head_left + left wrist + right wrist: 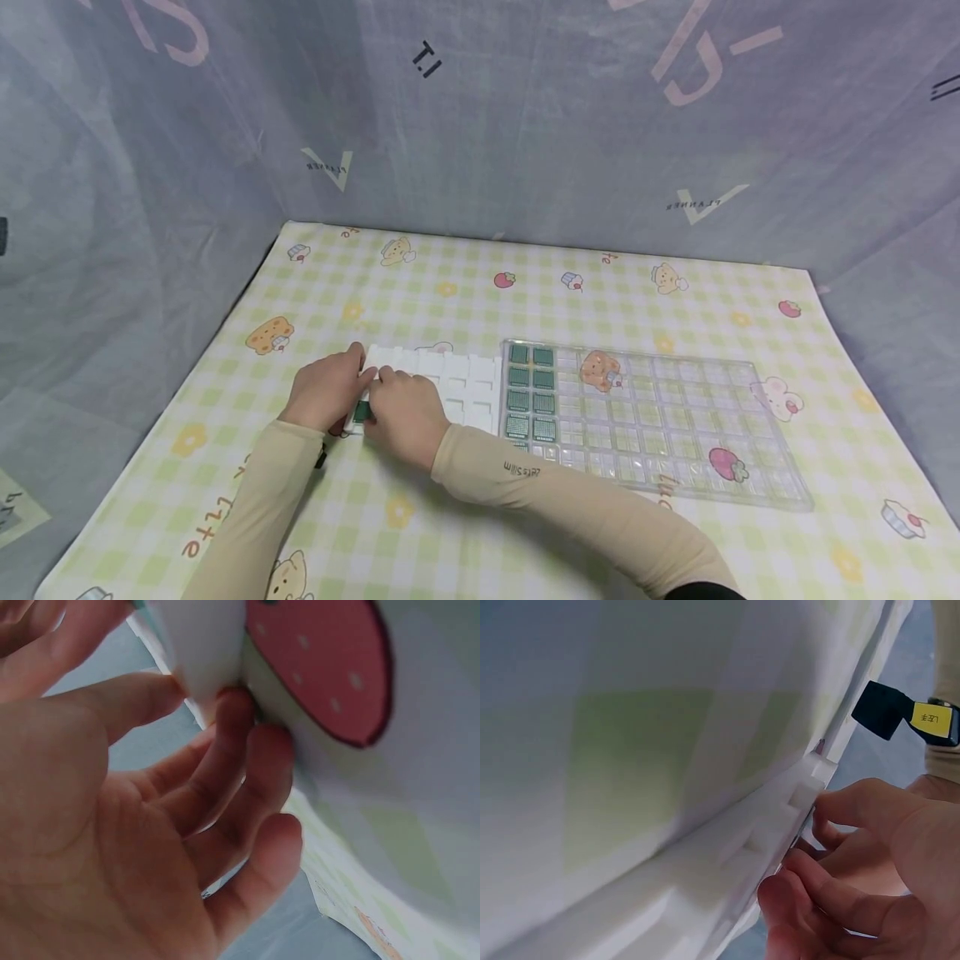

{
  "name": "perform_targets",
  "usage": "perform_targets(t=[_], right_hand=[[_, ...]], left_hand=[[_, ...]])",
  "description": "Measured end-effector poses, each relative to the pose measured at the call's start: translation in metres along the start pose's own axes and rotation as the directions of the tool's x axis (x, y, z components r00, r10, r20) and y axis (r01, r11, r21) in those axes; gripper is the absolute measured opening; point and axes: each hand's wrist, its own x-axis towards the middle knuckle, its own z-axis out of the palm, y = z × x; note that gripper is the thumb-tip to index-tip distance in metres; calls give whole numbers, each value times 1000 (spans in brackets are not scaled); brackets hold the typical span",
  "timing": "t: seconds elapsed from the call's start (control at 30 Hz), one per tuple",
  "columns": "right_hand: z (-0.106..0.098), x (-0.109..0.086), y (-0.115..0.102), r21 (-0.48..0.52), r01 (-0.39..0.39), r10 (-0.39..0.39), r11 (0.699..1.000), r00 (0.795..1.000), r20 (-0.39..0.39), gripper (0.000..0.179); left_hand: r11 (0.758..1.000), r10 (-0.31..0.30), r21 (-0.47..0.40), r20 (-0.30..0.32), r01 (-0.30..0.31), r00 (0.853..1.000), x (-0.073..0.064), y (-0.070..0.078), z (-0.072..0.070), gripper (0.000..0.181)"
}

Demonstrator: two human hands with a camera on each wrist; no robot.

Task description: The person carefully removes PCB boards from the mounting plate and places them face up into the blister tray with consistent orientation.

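Note:
A white tray with square pockets lies on the cloth. At its left end my left hand holds the edge between thumb and fingers; in the left wrist view the fingertips meet the white edge. My right hand reaches across the tray's near-left part, pinching a small green chip by a pocket there. Close to the tray's rim, in the right wrist view, the right hand has its fingers bent, and they mostly hide the chip.
Right of the white tray lies a clear plastic tray with many compartments. Green chips fill most of its two left columns, and my right forearm crosses its near-left corner. A checked tablecloth covers the table; grey curtains stand behind it.

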Motion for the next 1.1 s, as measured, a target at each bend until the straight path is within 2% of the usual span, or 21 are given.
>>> perform_targets(t=[0.2, 0.53, 0.9, 1.1], right_hand=[[1, -1, 1, 0, 9, -9, 1000, 1000, -21, 36], [3, -1, 4, 7, 26, -25, 1000, 998, -56, 31], [-2, -5, 6, 19, 14, -13, 1000, 1000, -20, 29], [-4, -12, 13, 58, -3, 7, 998, 998, -65, 26]], left_hand=[[1000, 1, -6, 8, -1, 1000, 1, -1, 2, 25], [1000, 1, -9, 13, -1, 1000, 1, -1, 2, 26], [1000, 5, -3, 10, -5, 1000, 2, -1, 3, 24], [1000, -4, 2, 21, 4, 1000, 3, -1, 1, 25]])
